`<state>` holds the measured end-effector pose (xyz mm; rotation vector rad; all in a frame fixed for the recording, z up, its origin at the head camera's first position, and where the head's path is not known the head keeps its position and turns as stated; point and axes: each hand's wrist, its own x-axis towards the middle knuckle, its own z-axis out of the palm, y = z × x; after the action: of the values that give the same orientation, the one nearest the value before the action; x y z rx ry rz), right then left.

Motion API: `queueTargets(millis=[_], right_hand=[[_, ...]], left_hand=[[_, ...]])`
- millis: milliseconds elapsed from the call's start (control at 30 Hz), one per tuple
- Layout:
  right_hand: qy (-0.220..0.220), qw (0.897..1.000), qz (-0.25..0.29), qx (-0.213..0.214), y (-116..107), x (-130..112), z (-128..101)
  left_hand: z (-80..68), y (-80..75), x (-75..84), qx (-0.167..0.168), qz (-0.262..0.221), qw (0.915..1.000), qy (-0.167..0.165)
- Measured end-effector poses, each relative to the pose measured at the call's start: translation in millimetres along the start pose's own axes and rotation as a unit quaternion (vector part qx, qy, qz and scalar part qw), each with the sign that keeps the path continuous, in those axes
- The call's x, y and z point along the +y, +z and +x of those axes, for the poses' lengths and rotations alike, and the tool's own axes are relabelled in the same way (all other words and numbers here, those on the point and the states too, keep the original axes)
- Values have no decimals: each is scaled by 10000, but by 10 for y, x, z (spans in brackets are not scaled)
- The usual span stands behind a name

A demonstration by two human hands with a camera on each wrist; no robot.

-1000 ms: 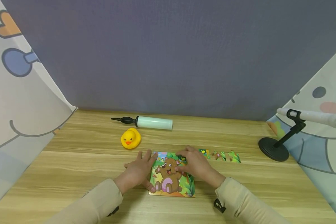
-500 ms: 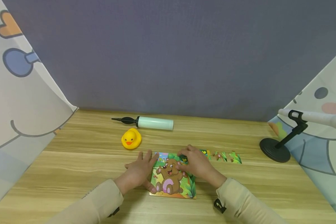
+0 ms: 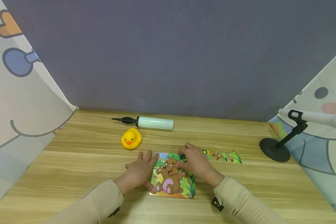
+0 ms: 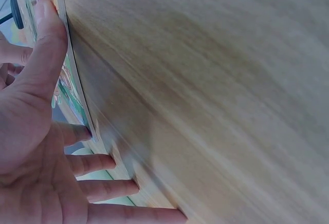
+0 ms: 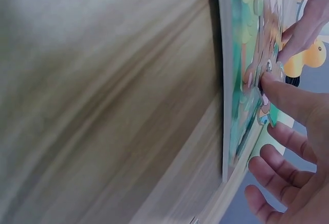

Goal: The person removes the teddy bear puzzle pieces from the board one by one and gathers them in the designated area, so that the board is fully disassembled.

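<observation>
The square cardboard jigsaw board with a brown cartoon bear on a green leafy ground (image 3: 172, 179) lies flat on the light wood-grain worktop (image 3: 72, 174), close to the near edge and midway between its left and right sides. It sits directly between the two hands, so neither arm has to travel to reach it. Being roughly square, it has no marked long axis; its sides run about parallel to the worktop's edges.

The left hand (image 3: 139, 172) lies on the worktop against the board's left edge, fingers straight and spread. The left wrist view shows the thumb (image 4: 45, 54) laid along the board's rim (image 4: 77, 98) and the other fingers flat on the wood. It grips nothing and seems only to steady the board.

The right hand (image 3: 194, 163) rests over the board's far right corner. Its fingers are bent, and the right wrist view shows a fingertip (image 5: 270, 82) pressing down on the picture surface there (image 5: 247, 90). Whether a loose piece lies under that fingertip cannot be told.

The remaining small green-printed loose jigsaw pieces (image 3: 221, 156) lie in a short row just right of the right hand, well apart from the left, so the right hand is the nearer one.
</observation>
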<state>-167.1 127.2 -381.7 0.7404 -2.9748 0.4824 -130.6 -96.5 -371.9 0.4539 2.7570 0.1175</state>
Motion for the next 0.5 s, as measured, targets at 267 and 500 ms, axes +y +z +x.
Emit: queueTargets(millis=[267, 500], right_hand=[[-134, 9998, -131, 17, -24, -20, -2], [-198, 9989, -1, -434, -28, 20, 20]], left_hand=[[-1, 4, 2, 9, 5, 10000, 15], [0, 1, -6, 29, 62, 10000, 15]])
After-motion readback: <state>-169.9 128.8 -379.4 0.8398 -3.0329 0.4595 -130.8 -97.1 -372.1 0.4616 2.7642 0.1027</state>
